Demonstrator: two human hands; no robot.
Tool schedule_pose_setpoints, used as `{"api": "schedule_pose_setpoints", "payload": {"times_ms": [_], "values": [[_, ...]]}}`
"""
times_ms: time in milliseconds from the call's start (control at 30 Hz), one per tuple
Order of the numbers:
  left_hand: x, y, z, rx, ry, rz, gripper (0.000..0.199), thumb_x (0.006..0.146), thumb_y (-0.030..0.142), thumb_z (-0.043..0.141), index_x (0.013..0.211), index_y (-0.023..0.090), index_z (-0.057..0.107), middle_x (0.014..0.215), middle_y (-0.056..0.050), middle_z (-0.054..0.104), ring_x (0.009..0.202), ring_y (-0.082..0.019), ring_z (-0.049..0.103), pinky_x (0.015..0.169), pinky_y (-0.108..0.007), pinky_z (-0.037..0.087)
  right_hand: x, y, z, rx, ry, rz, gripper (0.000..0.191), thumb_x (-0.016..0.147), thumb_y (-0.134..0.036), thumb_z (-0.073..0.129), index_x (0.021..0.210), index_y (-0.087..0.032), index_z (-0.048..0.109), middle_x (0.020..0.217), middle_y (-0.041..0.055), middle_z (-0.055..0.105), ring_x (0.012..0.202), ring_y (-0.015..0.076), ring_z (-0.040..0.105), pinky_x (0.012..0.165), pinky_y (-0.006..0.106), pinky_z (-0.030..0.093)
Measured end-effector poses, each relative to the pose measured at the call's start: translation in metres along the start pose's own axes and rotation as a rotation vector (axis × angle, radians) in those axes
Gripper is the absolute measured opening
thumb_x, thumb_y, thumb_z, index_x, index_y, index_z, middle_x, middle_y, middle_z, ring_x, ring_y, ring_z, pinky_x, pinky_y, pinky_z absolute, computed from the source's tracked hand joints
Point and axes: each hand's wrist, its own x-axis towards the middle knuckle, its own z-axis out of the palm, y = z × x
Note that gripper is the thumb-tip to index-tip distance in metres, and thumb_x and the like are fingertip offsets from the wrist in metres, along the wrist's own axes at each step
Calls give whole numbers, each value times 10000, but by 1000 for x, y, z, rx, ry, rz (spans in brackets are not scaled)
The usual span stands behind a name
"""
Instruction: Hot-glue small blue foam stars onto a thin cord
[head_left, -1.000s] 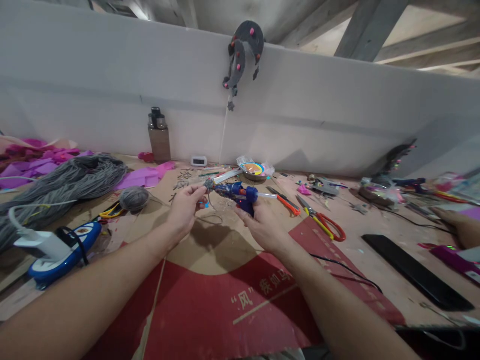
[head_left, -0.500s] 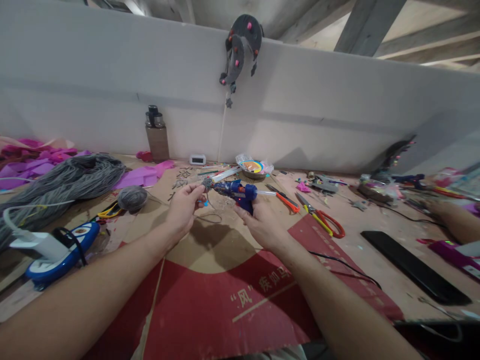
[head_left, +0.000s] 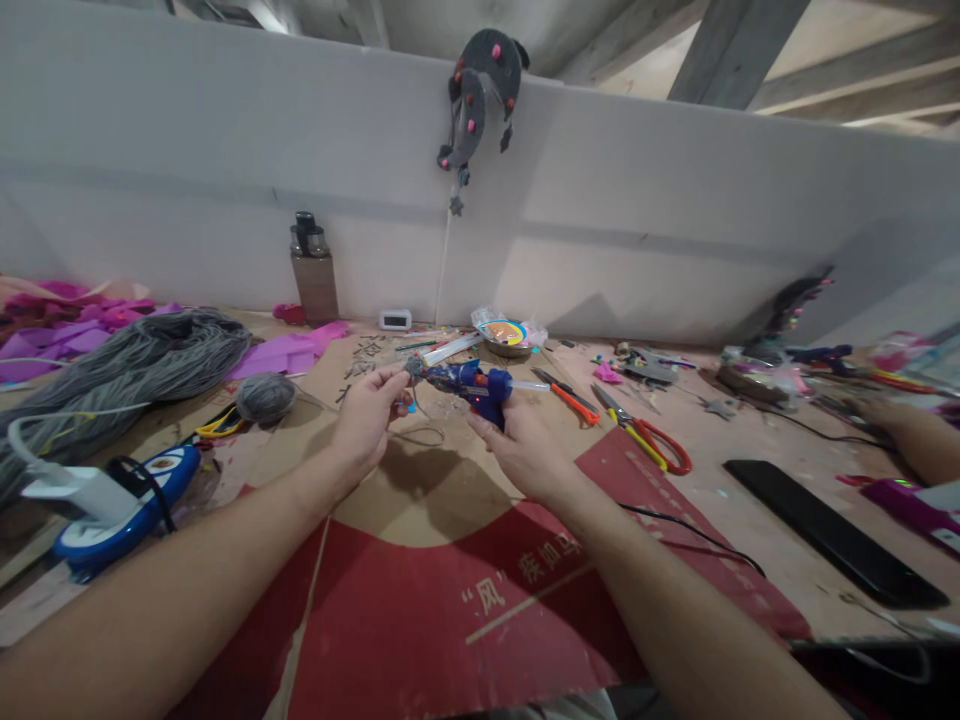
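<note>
My right hand (head_left: 521,440) is wrapped round the handle of a blue glue gun (head_left: 491,392), whose clear glue stick (head_left: 531,385) pokes out at the back. The gun's nozzle points left at a small grey piece (head_left: 412,369), pinched between the fingers of my left hand (head_left: 373,410). Nozzle and piece look close together or touching; I cannot tell which. A thin grey strand (head_left: 424,437) hangs from the piece in a loop over the cardboard. A small blue bit shows by my left fingertips.
Orange-handled scissors (head_left: 574,400) and red-and-yellow scissors (head_left: 649,435) lie right of the glue gun. A black case (head_left: 832,530) is further right, near another person's arm (head_left: 919,435). Grey yarn (head_left: 266,398), a blue power strip (head_left: 127,520) and a brown bottle (head_left: 315,280) stand left.
Both hands and the glue gun hold almost the same place. At the far right, the other person's arm has shifted slightly to the right.
</note>
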Motion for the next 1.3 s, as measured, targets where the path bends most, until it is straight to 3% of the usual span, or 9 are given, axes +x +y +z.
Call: {"api": "schedule_pose_setpoints", "payload": {"times_ms": [533,867,1300], "values": [[1,-2,-2,-26,-13,-9,231,622,296,753,716,146,605,692,9,594,517,-50,474,482,-185,354,-1,0,0,18,19,-29,233,849,-261,506,1049,-164,577,746,51,597,730,196,571,641,302,449],[1,-3,-2,-21,-27,-20,217,630,283,740,716,141,599,685,12,591,513,-47,470,477,-183,345,0,0,-1,4,18,-41,257,841,-254,515,1070,-160,587,847,80,643,779,209,578,687,321,452],[1,-2,-2,-46,-29,-40,219,639,278,745,716,139,594,703,5,596,511,-39,461,472,-163,359,-1,0,0,40,32,0,250,838,-258,526,1060,-161,588,788,67,622,697,195,580,628,312,458]]}}
